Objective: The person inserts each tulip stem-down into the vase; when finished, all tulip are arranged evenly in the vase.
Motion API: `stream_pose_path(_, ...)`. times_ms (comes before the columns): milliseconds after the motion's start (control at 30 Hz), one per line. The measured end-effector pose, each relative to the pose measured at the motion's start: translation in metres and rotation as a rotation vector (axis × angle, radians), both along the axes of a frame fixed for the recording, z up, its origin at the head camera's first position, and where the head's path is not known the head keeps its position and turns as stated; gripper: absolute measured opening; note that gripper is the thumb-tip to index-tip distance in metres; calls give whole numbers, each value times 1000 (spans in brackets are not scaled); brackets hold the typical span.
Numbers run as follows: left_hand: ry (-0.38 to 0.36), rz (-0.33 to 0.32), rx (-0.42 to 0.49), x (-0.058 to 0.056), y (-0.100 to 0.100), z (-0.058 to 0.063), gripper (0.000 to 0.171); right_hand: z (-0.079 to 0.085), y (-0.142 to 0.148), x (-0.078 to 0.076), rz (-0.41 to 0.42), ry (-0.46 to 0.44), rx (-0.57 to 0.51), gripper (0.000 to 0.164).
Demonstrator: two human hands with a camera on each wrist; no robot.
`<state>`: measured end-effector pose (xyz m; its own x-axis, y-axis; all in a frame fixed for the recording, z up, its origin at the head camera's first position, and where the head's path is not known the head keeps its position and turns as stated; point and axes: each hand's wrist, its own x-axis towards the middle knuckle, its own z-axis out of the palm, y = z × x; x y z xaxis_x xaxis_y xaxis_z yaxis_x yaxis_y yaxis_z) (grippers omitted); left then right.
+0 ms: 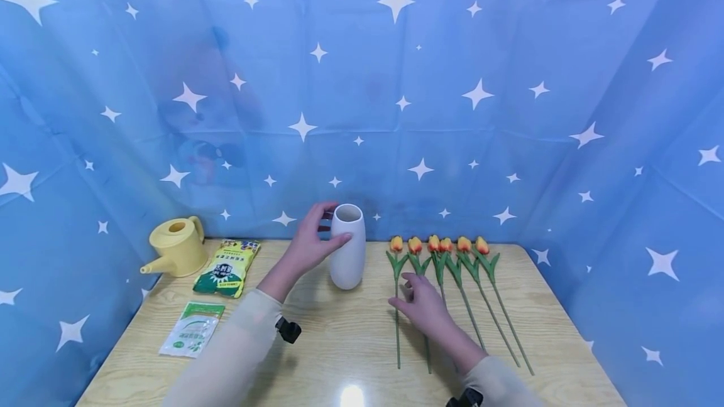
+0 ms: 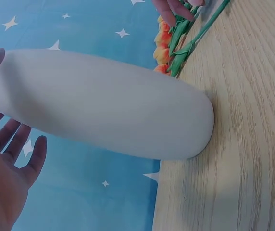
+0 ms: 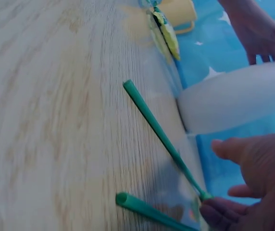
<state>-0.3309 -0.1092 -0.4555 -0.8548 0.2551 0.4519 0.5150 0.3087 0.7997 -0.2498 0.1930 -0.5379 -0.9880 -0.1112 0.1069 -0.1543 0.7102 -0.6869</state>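
A white vase (image 1: 347, 253) stands upright on the table. My left hand (image 1: 315, 240) holds it near the top from the left, thumb across the front and fingers round the back; the left wrist view shows thumb and fingers (image 2: 34, 161) on opposite sides of the vase (image 2: 104, 103). Several orange-red artificial tulips (image 1: 415, 245) lie side by side to the right of the vase, stems toward me. Over the leftmost stems hovers my right hand (image 1: 424, 306), thumb and fingers spread. In the right wrist view its fingertips overlap a green stem (image 3: 156, 130); whether they touch it I cannot tell.
A yellow watering can (image 1: 180, 250) stands at the table's back left. Beside it lies a yellow-green bag (image 1: 228, 267), with a smaller green-and-white packet (image 1: 193, 329) in front. A blue star-patterned curtain (image 1: 362, 80) hangs behind the wooden table (image 1: 317, 357).
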Motion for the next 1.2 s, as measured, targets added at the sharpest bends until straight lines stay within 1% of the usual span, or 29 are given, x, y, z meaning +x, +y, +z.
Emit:
stream_pose_path(100, 0, -4, 9, 1, 2, 0, 66, -1, -3, -1, -10, -30, -19, 69)
stream_pose_path(267, -15, -5, 12, 1, 4, 0, 63, -4, -6, -4, -29, -76, -35, 67)
stream_pose_path(533, -36, -15, 27, 1, 4, -1, 60, -7, -7, -11, -53, -103, -27, 59)
stream_pose_path(733, -53, -18, 34, -1, 3, -2, 59, -5, -9, -12, -39, -95, -8, 49)
stream_pose_path(833, -69, -21, 38, -1, 2, -3, 59, -5, -9, -11, -33, -95, -25, 43)
stream_pose_path(967, -90, -24, 40, -1, 2, -3, 58, -4, -8, -11, -26, -90, -48, 42)
stream_pose_path(1200, -111, -23, 43, 0, 2, 0, 56, -4, -6, -14, -49, -132, -95, 39)
